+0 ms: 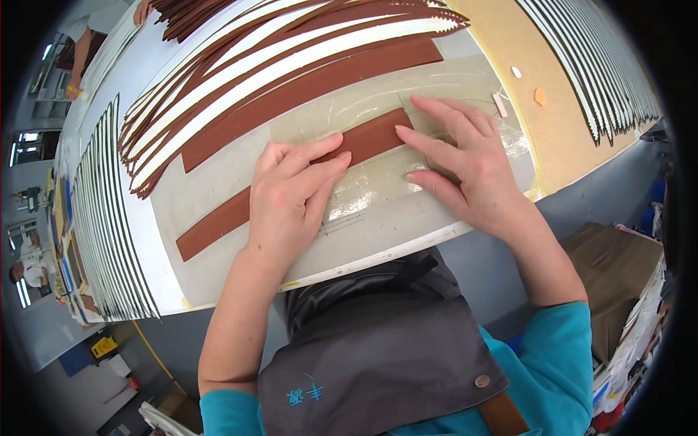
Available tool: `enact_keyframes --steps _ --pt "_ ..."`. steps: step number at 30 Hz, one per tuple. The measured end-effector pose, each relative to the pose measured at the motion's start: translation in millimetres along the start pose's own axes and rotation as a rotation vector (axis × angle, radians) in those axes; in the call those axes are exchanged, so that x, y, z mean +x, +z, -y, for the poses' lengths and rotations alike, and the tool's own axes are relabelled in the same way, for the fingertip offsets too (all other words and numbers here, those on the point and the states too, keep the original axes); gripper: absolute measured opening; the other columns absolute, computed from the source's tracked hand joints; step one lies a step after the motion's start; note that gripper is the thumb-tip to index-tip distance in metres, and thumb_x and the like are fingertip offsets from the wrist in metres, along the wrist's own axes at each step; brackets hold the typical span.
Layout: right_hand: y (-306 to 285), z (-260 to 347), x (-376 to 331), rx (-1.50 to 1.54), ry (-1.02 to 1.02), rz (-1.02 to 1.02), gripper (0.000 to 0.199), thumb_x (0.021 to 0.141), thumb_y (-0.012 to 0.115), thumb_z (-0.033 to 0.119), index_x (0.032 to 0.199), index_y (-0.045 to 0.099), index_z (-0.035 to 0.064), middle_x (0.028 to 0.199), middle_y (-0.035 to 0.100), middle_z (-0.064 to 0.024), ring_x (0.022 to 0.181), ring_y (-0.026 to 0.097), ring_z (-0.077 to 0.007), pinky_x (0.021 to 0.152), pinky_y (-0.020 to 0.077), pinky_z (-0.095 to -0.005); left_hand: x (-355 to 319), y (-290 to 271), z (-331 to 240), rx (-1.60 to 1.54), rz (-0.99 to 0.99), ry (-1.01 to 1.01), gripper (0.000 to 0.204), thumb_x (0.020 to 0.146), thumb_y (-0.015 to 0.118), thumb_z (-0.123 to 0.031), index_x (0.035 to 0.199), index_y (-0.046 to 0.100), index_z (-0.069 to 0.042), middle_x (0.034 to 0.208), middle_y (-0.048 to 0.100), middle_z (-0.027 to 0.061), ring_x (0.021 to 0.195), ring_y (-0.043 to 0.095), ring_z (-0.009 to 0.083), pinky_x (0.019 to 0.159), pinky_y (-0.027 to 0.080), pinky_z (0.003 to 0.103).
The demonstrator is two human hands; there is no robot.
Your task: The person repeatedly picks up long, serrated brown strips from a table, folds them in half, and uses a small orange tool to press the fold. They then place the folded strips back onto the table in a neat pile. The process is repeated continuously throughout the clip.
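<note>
A long reddish-brown strip (pixel 374 138), which looks like leather, lies slantwise across a greyish translucent mat (pixel 363 196). My left hand (pixel 280 192) is over its middle, with thumb and forefinger close together on the strip and the other fingers curled; the hand covers part of it. At the strip's right end, my right hand (pixel 469 160) has its fingers spread, one fingertip touching the end and the thumb just off the lower edge. A second, longer brown strip (pixel 313 94) lies beyond, apart from both hands.
Many narrow brown and white strips (pixel 291 47) with jagged ends are heaped at the back. Black-and-white strips lie in rows at the left (pixel 109 225) and right (pixel 596 65). A small orange piece (pixel 539 96) and a white piece (pixel 516 72) rest on tan board. Another person's arm (pixel 81 58) shows far left.
</note>
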State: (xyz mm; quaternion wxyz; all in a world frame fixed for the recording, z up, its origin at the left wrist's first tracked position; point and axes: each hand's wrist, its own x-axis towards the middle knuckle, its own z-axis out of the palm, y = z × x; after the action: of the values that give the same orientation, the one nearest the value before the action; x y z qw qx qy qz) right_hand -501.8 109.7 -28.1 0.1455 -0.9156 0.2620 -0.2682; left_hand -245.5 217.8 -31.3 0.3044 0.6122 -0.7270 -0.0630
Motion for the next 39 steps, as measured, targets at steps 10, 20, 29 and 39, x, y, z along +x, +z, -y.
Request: enact_keyframes --steps 10,20,29,39 --pt "-4 11 17 -0.136 -0.171 0.154 0.048 0.080 0.086 0.026 0.122 0.076 0.0051 0.133 0.066 -0.0082 0.138 0.055 -0.0274 0.123 0.0379 -0.0534 7 -1 -17 0.172 0.164 0.014 0.054 0.088 0.063 0.009 0.126 0.082 -0.024 0.130 0.067 0.0063 0.104 0.054 0.0259 0.091 0.047 0.036" --pt "-3 7 -4 -0.065 -0.002 0.094 0.050 0.084 0.083 0.021 0.133 0.075 0.0125 0.139 0.068 -0.0019 0.138 0.058 -0.0276 0.123 0.0314 -0.0538 -3 2 -11 0.123 0.091 -0.040 0.051 0.087 0.065 0.009 0.123 0.083 -0.022 0.132 0.069 0.0035 0.105 0.055 0.0252 0.096 0.044 0.036" --pt "-3 5 -6 -0.045 0.001 0.104 0.051 0.083 0.084 0.023 0.132 0.075 0.0128 0.137 0.069 -0.0016 0.137 0.058 -0.0268 0.121 0.0320 -0.0531 -2 -1 -11 0.112 0.097 -0.043 0.051 0.083 0.068 0.008 0.122 0.083 -0.021 0.133 0.070 0.0010 0.105 0.054 0.0255 0.096 0.043 0.037" --pt "-4 6 -5 -0.014 0.025 0.098 0.053 0.081 0.086 0.025 0.132 0.076 0.0142 0.136 0.070 -0.0005 0.136 0.059 -0.0264 0.122 0.0312 -0.0540 -5 -1 -9 0.098 0.100 -0.043 0.055 0.079 0.068 0.006 0.123 0.082 -0.023 0.138 0.067 -0.0035 0.104 0.053 0.0256 0.095 0.041 0.038"
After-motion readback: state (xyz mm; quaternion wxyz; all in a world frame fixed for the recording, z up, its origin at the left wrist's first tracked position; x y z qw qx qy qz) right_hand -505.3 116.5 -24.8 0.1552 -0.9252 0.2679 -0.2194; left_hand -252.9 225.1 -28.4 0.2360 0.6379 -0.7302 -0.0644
